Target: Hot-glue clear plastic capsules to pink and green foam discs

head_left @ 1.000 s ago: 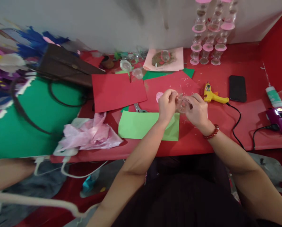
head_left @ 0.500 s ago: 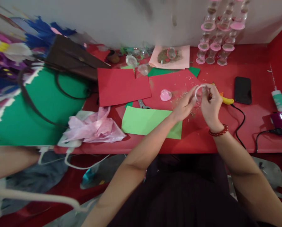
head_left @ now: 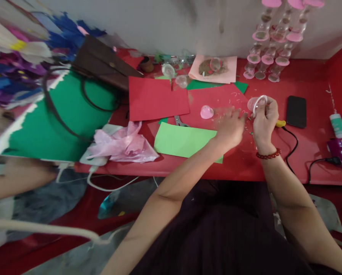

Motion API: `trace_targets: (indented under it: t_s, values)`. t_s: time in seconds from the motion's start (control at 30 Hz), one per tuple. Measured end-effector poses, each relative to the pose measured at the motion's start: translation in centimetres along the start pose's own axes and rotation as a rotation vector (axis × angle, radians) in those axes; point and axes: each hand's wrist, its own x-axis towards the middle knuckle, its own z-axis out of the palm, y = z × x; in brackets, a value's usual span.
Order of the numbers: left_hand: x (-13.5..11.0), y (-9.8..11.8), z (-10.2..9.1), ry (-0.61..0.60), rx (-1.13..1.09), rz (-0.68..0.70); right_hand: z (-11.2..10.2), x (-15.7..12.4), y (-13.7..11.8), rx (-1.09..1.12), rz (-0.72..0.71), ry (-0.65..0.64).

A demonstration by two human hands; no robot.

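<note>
My right hand [head_left: 266,124] is closed around a clear plastic cup piece [head_left: 252,104] with a pale ring-shaped rim, holding it above the table. Palm down, my left hand [head_left: 232,128] reaches over a red paper sheet [head_left: 219,97], fingers stretched out among thin scraps. Left of it sits a pink-edged clear plastic piece [head_left: 207,112]. A yellow tool [head_left: 280,123] with a black cord is mostly hidden behind my right hand. Under my left wrist lies a light green sheet [head_left: 185,139], with grey scissor handles [head_left: 181,122] just beyond it.
Stacked clear plastic columns with pink discs [head_left: 266,59] stand at the back right. Pink paper [head_left: 230,68] bears a brown heap. A black phone [head_left: 296,111], purple device [head_left: 341,152], dark bag [head_left: 104,63], pink plastic bag [head_left: 125,145] and green board [head_left: 53,126] lie around. Someone's arm [head_left: 24,173] shows at left.
My left hand has let go of the clear plastic piece and moved down-left onto the red sheet. My right hand now holds the piece alone, slightly farther right. The view has shifted a little.
</note>
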Motion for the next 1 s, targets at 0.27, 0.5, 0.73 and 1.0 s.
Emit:
trace_targets:
  t_s: [0.27, 0.5, 0.73, 1.0]
  values:
    - [-1.5, 1.6, -1.3, 0.077, -0.312, 0.149, -3.9, 3.3, -0.4, -0.328, 0.052, 0.045]
    - [-2.9, -0.4, -5.9, 0.103, -0.716, -0.112, -2.2, -1.8, -6.2, -0.046, 0.033, -0.263]
    - [-7.5, -3.0, -7.3, 0.315, -0.838, -0.370, -3.8, -2.7, -4.4, 0.036, 0.003, -0.297]
    - [-12.6, -3.9, -5.4, 0.387, -0.986, -0.578, -10.1, 0.6, 5.4, -0.684, 0.119, -0.270]
